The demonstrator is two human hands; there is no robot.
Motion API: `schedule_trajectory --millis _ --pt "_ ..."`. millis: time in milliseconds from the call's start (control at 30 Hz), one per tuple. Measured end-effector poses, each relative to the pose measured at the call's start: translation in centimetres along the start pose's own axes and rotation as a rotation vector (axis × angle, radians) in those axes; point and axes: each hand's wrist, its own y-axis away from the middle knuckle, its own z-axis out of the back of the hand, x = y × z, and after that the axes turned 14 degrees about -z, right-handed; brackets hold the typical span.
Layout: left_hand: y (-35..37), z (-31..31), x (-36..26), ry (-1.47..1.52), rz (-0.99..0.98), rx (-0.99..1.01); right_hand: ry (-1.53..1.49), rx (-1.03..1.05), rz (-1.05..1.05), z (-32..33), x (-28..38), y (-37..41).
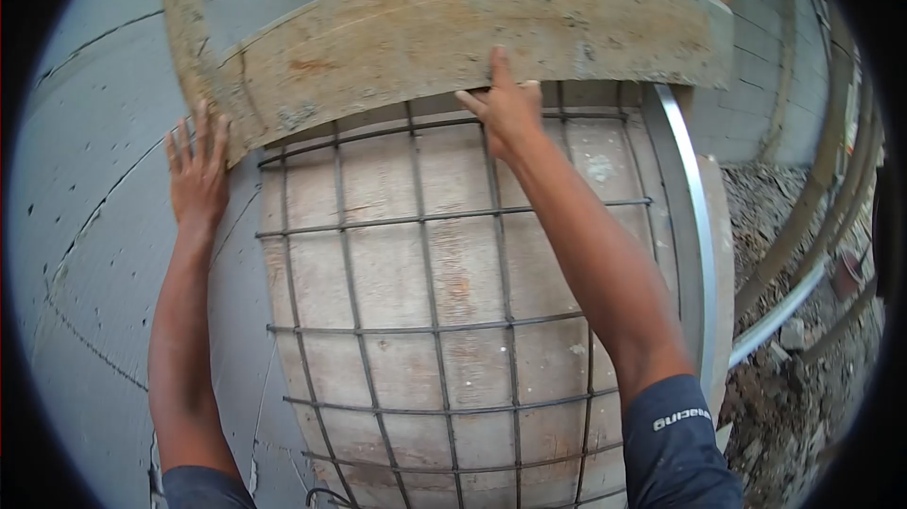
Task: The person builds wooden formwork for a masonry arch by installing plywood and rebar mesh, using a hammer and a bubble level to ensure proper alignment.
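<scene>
A wide wooden board (453,27), stained with cement, lies across the top of the rebar grid (425,218). My right hand (515,117) is at the board's lower edge, one finger stretched over its face and other fingers at or under the edge. Against the grey block wall (104,226), my left hand (200,174) rests with fingers spread, beside the board's left end. Wire-thin bars of the grid cross over a pale plywood panel (463,273) beneath.
A bright metal strip (697,207) runs along the panel's right side. A wooden post (186,18) stands at upper left. To the right are rubble (775,405), curved-looking poles (812,188) and another block wall (756,65).
</scene>
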Motion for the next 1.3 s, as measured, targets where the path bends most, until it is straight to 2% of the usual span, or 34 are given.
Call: schedule_trajectory --millis 100,367,500,533,600,700,833,933,1000,1033,1067,1100,1167,1200,1233,1300 --pt "-0.1 -0.9 0.0 0.006 0.004 -0.038 0.055 0.005 0.047 0.0 0.0 -0.1" --pt "-0.3 0.4 -0.5 -0.003 0.063 0.043 0.022 0.044 -0.043 0.1 -0.1 1.0" --pt "-0.3 -1.6 0.2 0.038 0.052 -0.150 -0.013 0.200 -0.109 1.7 -0.9 -1.0" --pt "-0.1 -1.1 0.2 0.033 0.061 -0.112 -0.018 0.176 -0.123 1.7 -1.0 -1.1" --pt "-0.5 -0.5 -0.1 0.017 0.077 -0.069 0.057 0.143 -0.017 1.9 -1.5 -2.1" --pt "-0.5 -0.5 0.0 0.023 0.094 -0.068 0.077 0.124 -0.017 1.4 -0.8 -0.7" --pt "-0.5 -0.2 -0.1 0.032 0.046 -0.069 0.108 0.185 -0.041 2.6 -1.2 -1.1" --pt "-0.3 -0.4 -0.1 0.150 0.044 -0.057 0.113 0.207 -0.044 2.4 -1.5 -1.1" --pt "-0.5 -2.1 0.2 0.035 0.024 -0.168 0.188 0.235 -0.111 3.0 -0.9 -0.9" --pt "-0.4 -3.0 0.2 0.122 0.008 -0.270 0.280 0.232 -0.234 2.9 -0.3 0.0" --pt "-0.6 -2.0 0.0 0.143 0.012 -0.182 0.361 0.216 -0.351 3.2 0.8 0.7" --pt "-1.5 -0.5 -1.5 0.175 -0.008 -0.226 0.365 0.168 -0.316 4.0 3.8 2.2" --pt "-0.8 0.4 -0.8 0.087 0.051 0.015 1.245 0.252 -0.215 1.6 7.1 5.3" --pt "-0.9 -0.7 -0.6 0.132 0.047 -0.037 1.500 0.170 0.160 2.2 8.3 3.3" --pt "-0.9 -1.4 -0.5 0.081 0.041 -0.059 1.477 0.055 0.657 2.4 10.0 2.2" --pt "-0.7 -1.6 -0.4 -0.010 0.036 -0.046 1.414 -0.158 0.908 1.1 16.1 -0.1"
